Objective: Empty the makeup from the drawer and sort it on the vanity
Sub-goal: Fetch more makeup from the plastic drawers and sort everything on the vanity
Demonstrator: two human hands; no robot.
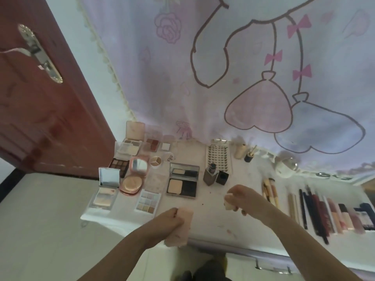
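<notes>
**Makeup laid out on the counter**

Open palettes and compacts [132, 171] cluster left of the black powder compact [182, 180]. A foundation bottle [210, 175] stands just right of it; pencils and tubes [324, 211] lie in a row far right.

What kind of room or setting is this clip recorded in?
Probably a bedroom vanity at home: open makeup palettes and lined-up lip products cover the white vanity top, beside a red door and cartoon-print curtain.

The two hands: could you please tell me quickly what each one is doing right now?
Left hand: closed around a pale pink flat case.
Right hand: closed around a small pale sponge.
</notes>
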